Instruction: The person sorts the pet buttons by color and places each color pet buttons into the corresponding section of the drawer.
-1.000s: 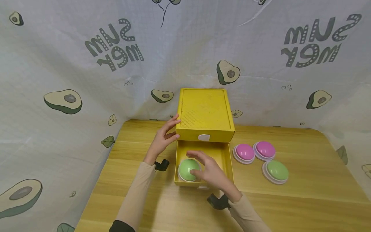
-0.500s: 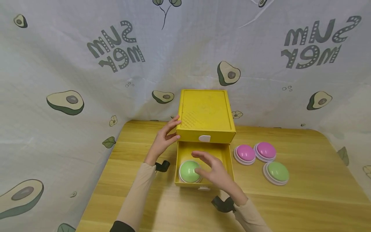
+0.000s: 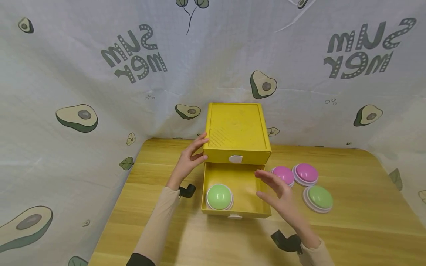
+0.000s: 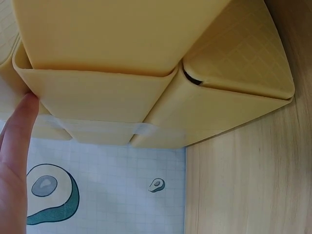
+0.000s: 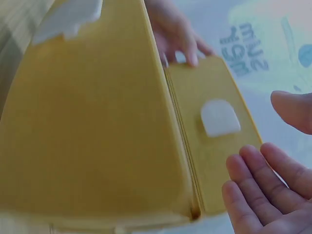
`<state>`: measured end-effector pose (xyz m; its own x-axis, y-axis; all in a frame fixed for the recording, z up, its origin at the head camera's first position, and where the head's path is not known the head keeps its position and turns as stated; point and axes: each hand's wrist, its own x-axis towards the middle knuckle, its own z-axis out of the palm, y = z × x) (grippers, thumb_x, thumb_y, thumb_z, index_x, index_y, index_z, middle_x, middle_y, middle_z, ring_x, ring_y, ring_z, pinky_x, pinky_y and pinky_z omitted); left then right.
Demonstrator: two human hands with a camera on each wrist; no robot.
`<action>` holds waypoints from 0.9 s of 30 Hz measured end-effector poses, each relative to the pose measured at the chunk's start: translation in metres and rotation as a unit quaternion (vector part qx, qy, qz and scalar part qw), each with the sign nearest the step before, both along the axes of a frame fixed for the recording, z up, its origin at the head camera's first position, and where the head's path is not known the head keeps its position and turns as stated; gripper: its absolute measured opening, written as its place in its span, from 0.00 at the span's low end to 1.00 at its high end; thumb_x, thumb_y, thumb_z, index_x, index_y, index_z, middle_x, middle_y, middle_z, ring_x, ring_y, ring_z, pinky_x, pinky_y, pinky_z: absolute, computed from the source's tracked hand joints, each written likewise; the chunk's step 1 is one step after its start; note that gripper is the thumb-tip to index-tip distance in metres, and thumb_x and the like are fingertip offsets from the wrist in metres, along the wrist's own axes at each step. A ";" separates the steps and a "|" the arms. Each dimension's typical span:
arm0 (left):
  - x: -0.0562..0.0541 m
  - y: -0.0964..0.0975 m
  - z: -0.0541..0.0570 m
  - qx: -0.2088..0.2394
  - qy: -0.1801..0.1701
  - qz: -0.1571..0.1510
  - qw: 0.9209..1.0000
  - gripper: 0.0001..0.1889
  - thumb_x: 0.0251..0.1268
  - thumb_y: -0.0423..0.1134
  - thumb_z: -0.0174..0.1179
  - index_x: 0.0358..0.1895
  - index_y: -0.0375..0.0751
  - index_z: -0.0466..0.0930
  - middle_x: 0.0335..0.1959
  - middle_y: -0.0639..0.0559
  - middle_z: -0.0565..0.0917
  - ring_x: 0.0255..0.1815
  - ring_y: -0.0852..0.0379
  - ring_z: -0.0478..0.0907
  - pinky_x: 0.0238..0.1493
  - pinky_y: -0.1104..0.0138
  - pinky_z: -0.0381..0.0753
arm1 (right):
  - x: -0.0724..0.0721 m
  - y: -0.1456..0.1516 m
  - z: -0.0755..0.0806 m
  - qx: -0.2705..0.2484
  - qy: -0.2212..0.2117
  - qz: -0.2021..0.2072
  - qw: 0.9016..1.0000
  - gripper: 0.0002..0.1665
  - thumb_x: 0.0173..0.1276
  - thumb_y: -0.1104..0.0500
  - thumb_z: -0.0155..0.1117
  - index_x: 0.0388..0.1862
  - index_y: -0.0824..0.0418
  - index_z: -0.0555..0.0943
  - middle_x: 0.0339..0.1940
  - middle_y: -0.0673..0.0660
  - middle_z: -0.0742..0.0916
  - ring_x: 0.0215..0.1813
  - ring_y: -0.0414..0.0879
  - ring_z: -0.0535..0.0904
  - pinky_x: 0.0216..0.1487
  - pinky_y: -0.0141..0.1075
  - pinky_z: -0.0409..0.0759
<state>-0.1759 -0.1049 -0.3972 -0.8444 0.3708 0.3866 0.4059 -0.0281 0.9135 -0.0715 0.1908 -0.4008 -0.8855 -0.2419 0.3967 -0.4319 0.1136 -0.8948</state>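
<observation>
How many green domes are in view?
2: one green dome in the open drawer, near left; another green dome on the table, right of it. The closed upper drawer may hide more.

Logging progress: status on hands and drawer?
Left hand touching yellow cabinet. Right hand empty, by open drawer's right edge. Green dome inside, front left. No obstruction evident.

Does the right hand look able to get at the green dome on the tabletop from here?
Probably yes: the right hand holds nothing, and that green dome sits just to its right with nothing on top. The two pink domes lie farther back, so they don't seem to block the way.
</observation>
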 end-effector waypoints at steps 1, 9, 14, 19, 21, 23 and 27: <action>0.000 0.000 0.000 0.000 0.001 0.000 1.000 0.26 0.63 0.19 0.56 0.65 0.26 0.65 0.74 0.41 0.56 0.70 0.42 0.60 0.60 0.48 0.71 | 0.001 0.005 0.000 -0.004 0.000 -0.006 1.000 0.30 0.58 0.80 0.60 0.62 0.75 0.70 0.60 0.61 0.78 0.63 0.39 0.72 0.63 0.26 0.66; -0.001 0.002 -0.002 0.001 0.004 -0.003 1.000 0.26 0.62 0.19 0.56 0.65 0.25 0.65 0.74 0.40 0.56 0.70 0.42 0.59 0.60 0.51 0.72 | 0.009 0.048 -0.007 0.012 -0.038 -0.083 0.996 0.33 0.59 0.79 0.61 0.65 0.73 0.68 0.63 0.48 0.77 0.66 0.36 0.67 0.64 0.23 0.59; -0.001 0.002 -0.003 -0.004 0.003 -0.002 1.000 0.26 0.63 0.20 0.56 0.65 0.26 0.65 0.74 0.41 0.56 0.71 0.43 0.59 0.59 0.51 0.72 | 0.013 0.071 -0.017 0.024 -0.054 -0.135 0.989 0.35 0.60 0.79 0.61 0.67 0.71 0.66 0.65 0.47 0.76 0.66 0.34 0.65 0.65 0.22 0.57; -0.002 0.001 -0.004 0.001 0.006 -0.003 1.000 0.26 0.62 0.19 0.56 0.65 0.26 0.65 0.74 0.41 0.56 0.70 0.43 0.60 0.59 0.49 0.71 | 0.014 0.093 -0.028 0.046 -0.079 -0.167 0.982 0.38 0.63 0.75 0.61 0.72 0.62 0.64 0.68 0.47 0.72 0.67 0.34 0.61 0.64 0.19 0.54; -0.004 0.000 -0.008 0.004 0.008 -0.003 1.000 0.26 0.63 0.20 0.56 0.65 0.27 0.65 0.74 0.44 0.56 0.70 0.44 0.60 0.59 0.50 0.72 | 0.015 0.102 -0.033 0.055 -0.095 -0.176 0.978 0.40 0.64 0.73 0.61 0.73 0.57 0.62 0.71 0.47 0.69 0.68 0.33 0.59 0.65 0.20 0.51; -0.004 0.000 -0.008 0.004 0.006 -0.003 1.000 0.26 0.63 0.20 0.56 0.66 0.27 0.66 0.74 0.44 0.57 0.70 0.45 0.60 0.59 0.51 0.72 | 0.016 0.109 -0.037 0.067 -0.108 -0.187 0.974 0.40 0.66 0.71 0.60 0.75 0.55 0.60 0.72 0.46 0.67 0.68 0.33 0.57 0.67 0.22 0.47; -0.002 -0.001 -0.003 -0.001 0.001 0.002 1.000 0.26 0.63 0.20 0.56 0.65 0.26 0.65 0.74 0.42 0.56 0.70 0.44 0.60 0.60 0.50 0.71 | 0.016 0.121 -0.044 0.063 -0.123 -0.198 0.970 0.41 0.67 0.69 0.60 0.75 0.53 0.59 0.73 0.45 0.65 0.69 0.32 0.55 0.72 0.35 0.38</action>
<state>-0.1783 -0.1057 -0.4000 -0.8447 0.3684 0.3883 0.4083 -0.0257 0.9125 -0.0551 0.3118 -0.4453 -0.9833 0.1030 0.1503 -0.1068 0.3428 -0.9333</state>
